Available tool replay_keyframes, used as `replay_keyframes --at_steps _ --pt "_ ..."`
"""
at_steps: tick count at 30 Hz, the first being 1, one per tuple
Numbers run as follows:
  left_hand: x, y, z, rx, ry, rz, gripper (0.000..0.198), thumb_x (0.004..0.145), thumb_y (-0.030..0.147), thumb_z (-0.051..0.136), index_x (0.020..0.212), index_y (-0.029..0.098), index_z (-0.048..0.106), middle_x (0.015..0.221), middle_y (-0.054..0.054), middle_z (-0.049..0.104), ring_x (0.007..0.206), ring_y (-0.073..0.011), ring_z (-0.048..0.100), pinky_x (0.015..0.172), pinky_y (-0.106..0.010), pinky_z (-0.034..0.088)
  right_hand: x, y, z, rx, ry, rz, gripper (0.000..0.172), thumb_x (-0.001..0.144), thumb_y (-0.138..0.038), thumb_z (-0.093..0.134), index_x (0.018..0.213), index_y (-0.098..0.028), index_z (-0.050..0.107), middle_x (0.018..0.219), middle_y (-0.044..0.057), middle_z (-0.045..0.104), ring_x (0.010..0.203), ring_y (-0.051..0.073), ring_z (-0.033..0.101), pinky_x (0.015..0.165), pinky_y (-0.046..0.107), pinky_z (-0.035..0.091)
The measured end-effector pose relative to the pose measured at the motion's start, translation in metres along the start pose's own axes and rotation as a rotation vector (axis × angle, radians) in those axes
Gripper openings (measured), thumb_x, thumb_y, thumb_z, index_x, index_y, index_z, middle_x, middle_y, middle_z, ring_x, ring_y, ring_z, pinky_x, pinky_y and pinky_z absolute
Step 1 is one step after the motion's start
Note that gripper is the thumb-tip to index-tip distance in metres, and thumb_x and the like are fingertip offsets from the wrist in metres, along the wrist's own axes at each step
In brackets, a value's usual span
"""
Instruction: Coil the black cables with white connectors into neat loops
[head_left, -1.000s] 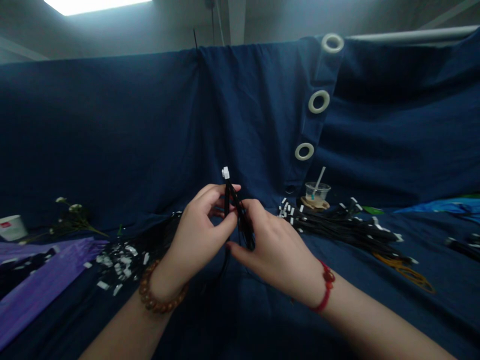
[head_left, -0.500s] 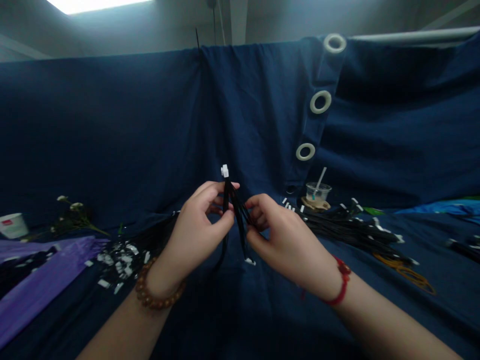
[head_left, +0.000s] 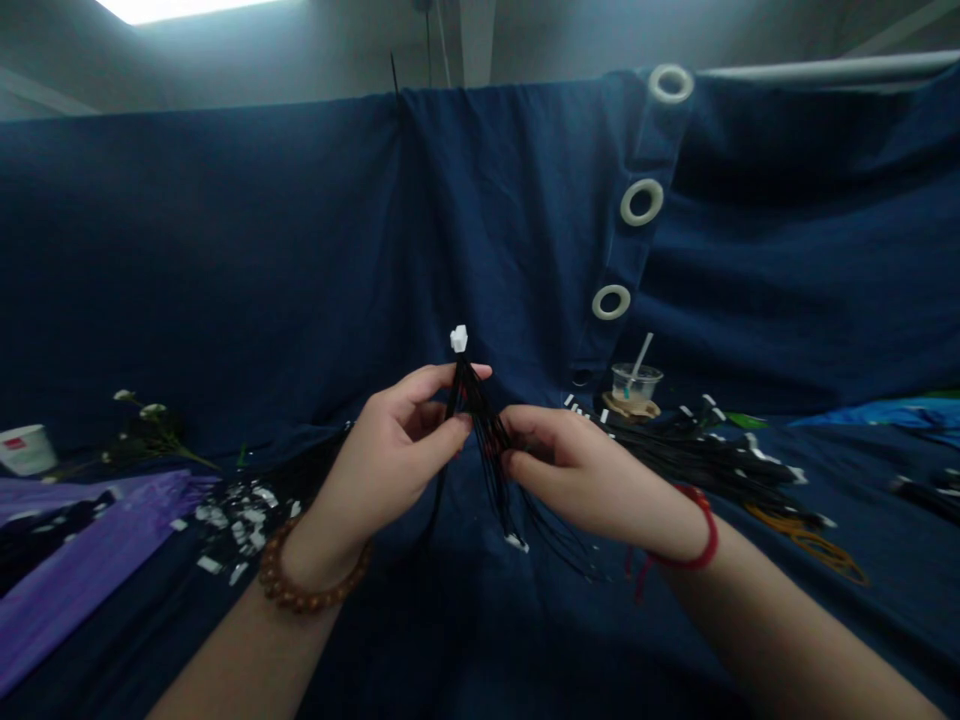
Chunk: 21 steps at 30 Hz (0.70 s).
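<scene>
Between my hands hangs a wire harness [head_left: 491,470] of thin black wires, topped by a white connector [head_left: 459,339]. My left hand [head_left: 409,440], with a beaded bracelet at the wrist, grips the wires just below that connector, thumb against fingers. Lower on the right, my right hand [head_left: 555,455] pinches some of the same wires between thumb and fingertips; a red cord bracelet circles its wrist. The wires fan out downward, and another small white connector [head_left: 516,542] shows at the lower end of one bunch. Exactly which wires each hand grips is partly hidden.
Black wires with white connectors [head_left: 712,450] lie at the right by orange bands [head_left: 810,545]. Behind stands a clear cup with a straw [head_left: 636,385]. At left are a heap of white connectors [head_left: 240,525], purple cloth [head_left: 105,560], flowers [head_left: 154,412] and a paper cup [head_left: 28,450].
The harness and its top connector have shifted slightly right. Its wires are spread wider, with loose strands now showing below my right hand. My right wrist has turned a little.
</scene>
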<state>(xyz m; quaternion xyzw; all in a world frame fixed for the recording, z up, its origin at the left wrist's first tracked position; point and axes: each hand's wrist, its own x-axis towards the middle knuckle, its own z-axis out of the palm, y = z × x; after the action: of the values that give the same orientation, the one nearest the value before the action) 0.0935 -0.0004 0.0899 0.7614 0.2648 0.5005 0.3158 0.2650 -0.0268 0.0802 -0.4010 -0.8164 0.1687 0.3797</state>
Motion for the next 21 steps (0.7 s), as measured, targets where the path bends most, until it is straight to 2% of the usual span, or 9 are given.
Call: replay_keyframes --at_steps 4,7,12,16,21 --pt "0.002 0.003 -0.003 -0.259 0.02 -0.038 0.034 0.077 0.013 0.055 0.109 0.025 0.06 0.083 0.0 0.055 0.051 -0.0036 0.045 0.045 -0.015 0.041 0.003 0.008 -0.001 0.127 -0.092 0.006 0.014 0.082 -0.014 0.04 0.084 -0.015 0.054 0.081 0.001 0.061 0.075 0.011 0.057 0.067 0.023 0.044" --pt "0.004 0.006 -0.007 -0.37 0.075 -0.065 0.035 0.075 0.01 0.054 0.106 0.026 0.062 0.082 0.001 0.05 0.044 -0.0004 0.034 0.034 -0.012 0.029 0.005 0.014 0.002 0.201 -0.149 0.018 0.014 0.085 -0.015 0.037 0.085 -0.015 0.051 0.082 0.003 0.062 0.077 0.01 0.059 0.07 0.022 0.046" --pt "0.003 0.013 -0.018 -0.387 0.133 -0.066 0.038 0.071 0.008 0.054 0.102 0.027 0.064 0.083 0.001 0.048 0.043 0.0003 0.028 0.031 -0.01 0.021 0.01 0.021 0.004 0.205 -0.158 0.026 0.015 0.086 -0.016 0.037 0.087 -0.014 0.052 0.074 0.001 0.058 0.064 0.009 0.054 0.06 0.021 0.043" --pt "0.005 0.016 -0.029 -0.406 0.168 -0.117 0.04 0.067 0.007 0.055 0.101 0.027 0.066 0.079 0.0 0.05 0.041 0.0 0.026 0.03 -0.01 0.017 0.01 0.019 -0.003 0.213 -0.107 0.004 0.02 0.088 -0.023 0.039 0.087 -0.014 0.056 0.07 -0.001 0.05 0.063 0.009 0.045 0.058 0.02 0.037" --pt "0.007 0.012 -0.03 -0.36 0.193 -0.082 0.045 0.067 0.005 0.056 0.104 0.03 0.064 0.074 0.002 0.056 0.038 0.0009 0.031 0.032 -0.01 0.023 0.005 0.011 -0.013 0.263 -0.125 -0.035 0.023 0.087 -0.034 0.046 0.085 -0.012 0.055 0.071 -0.001 0.048 0.061 0.008 0.04 0.055 0.021 0.033"
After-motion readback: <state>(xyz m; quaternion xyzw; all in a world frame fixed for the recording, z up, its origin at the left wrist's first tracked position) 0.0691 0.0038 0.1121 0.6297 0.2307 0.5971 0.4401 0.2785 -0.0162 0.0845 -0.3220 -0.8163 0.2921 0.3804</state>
